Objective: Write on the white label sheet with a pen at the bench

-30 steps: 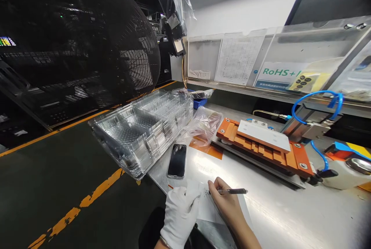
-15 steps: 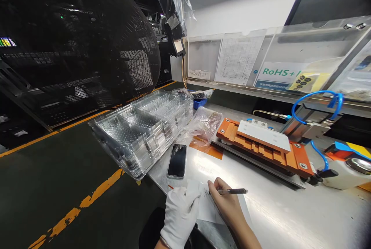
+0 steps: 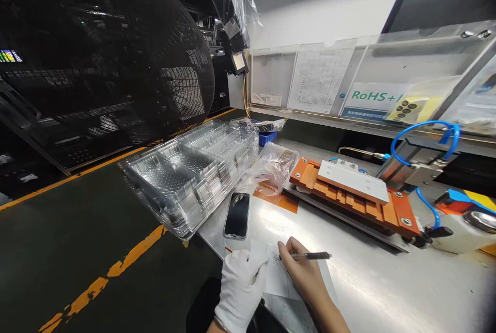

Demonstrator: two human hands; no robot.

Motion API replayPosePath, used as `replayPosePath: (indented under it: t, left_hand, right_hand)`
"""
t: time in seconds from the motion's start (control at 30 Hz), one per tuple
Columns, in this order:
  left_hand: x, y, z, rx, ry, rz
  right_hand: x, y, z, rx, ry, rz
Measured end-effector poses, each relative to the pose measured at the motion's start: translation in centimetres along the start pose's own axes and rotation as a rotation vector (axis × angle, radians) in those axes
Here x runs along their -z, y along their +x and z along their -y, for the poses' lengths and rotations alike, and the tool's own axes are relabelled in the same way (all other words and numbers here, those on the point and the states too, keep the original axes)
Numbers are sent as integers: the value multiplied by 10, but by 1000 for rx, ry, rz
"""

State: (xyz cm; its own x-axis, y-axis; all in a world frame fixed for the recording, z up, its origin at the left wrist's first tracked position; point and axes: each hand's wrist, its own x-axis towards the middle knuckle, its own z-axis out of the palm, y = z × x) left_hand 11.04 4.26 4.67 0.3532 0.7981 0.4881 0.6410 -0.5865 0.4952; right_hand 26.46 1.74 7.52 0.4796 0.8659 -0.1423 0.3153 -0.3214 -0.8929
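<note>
Your metal table (image 3: 391, 276) supports the rest. At its left edge sit clear plastic trays (image 3: 211, 188), apparently stacked; far right, an orange fixture (image 3: 354, 201), both seemingly placed to leave the near surface for your hands. White paper (image 3: 277, 281) lies nearest you. Your gloved left hand (image 3: 240, 282) closes on its left part, presumably to steady it; your bare right hand (image 3: 302, 271) pinches the black pen (image 3: 316, 256), its tip on the paper, just left of your fingertips. Beyond your left hand lies a phone (image 3: 236, 215).
</note>
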Motion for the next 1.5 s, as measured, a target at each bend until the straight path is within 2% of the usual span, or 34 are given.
replayPosePath:
  t: [0.37, 0.93, 1.5]
  left_hand:
    - [0, 1, 0, -12, 13, -24]
    - [1, 0, 0, 11, -3, 23]
    - [1, 1, -2, -6, 29, -7]
  right_hand:
    - [1, -1, 1, -9, -3, 23]
    - [1, 0, -1, -3, 11, 22]
    - [2, -2, 2, -21, -28, 19]
